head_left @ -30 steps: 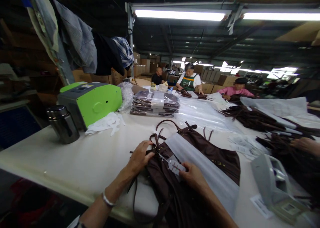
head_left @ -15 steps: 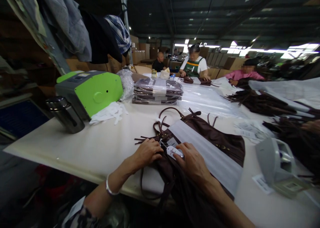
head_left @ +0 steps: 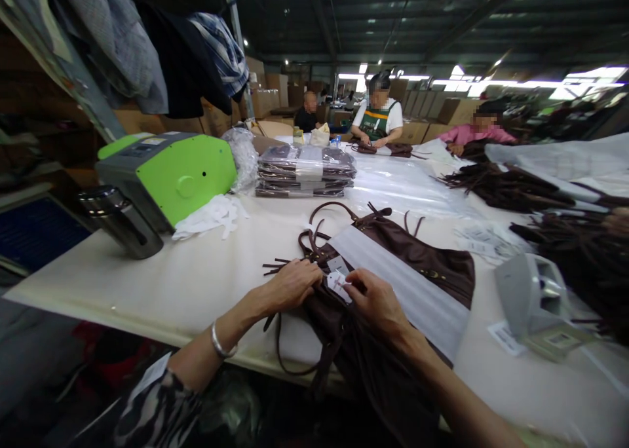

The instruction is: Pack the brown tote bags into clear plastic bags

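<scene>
A dark brown leather bag (head_left: 417,264) with straps and fringe lies on the white table (head_left: 162,284), a white foam sheet (head_left: 403,284) across it. My left hand (head_left: 289,284) rests curled on the bag's strap end, fingers closed on the leather. My right hand (head_left: 376,300) pinches a small white hang tag (head_left: 338,281) attached to the bag. The bag's lower part hangs over the table's near edge.
A green machine (head_left: 167,176) and a steel flask (head_left: 120,222) stand at the left, with white cloth pieces (head_left: 211,215) beside them. Stacked bagged items (head_left: 304,171) lie behind. A grey device (head_left: 535,300) sits at the right. Three other people work at the far end.
The view has tilted down and shifted. My left hand slid right along the strap end toward the tag. My right hand drew the hang tag closer to it.
</scene>
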